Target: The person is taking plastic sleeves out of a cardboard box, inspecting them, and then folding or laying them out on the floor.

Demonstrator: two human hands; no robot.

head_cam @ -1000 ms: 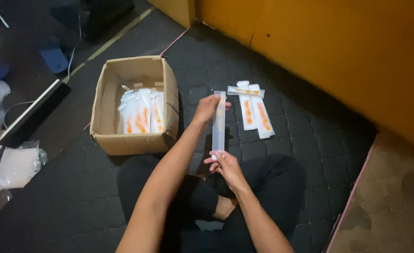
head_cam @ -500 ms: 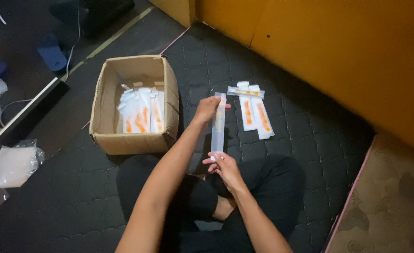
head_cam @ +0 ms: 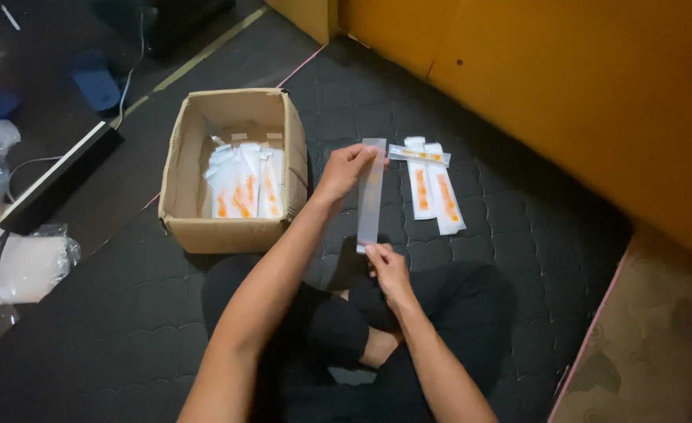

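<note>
I hold a long, narrow clear plastic sleeve (head_cam: 372, 192) upright between both hands. My left hand (head_cam: 344, 170) pinches its far end. My right hand (head_cam: 387, 266) grips its near end just above my crossed legs. Beyond the sleeve, a few white packets with orange markings (head_cam: 432, 185) lie on the dark quilted mat. An open cardboard box (head_cam: 185, 192) to the left holds several more white and orange packets (head_cam: 245, 186).
An orange wall (head_cam: 596, 86) runs along the right and back. At far left lie a black bar-shaped device (head_cam: 56, 180), cables, clear plastic bags (head_cam: 17, 262) and a blue slipper (head_cam: 95, 78). A beige patterned floor strip (head_cam: 651, 345) borders the mat at right.
Both hands and the sleeve stay almost still; the view has shifted only slightly.
</note>
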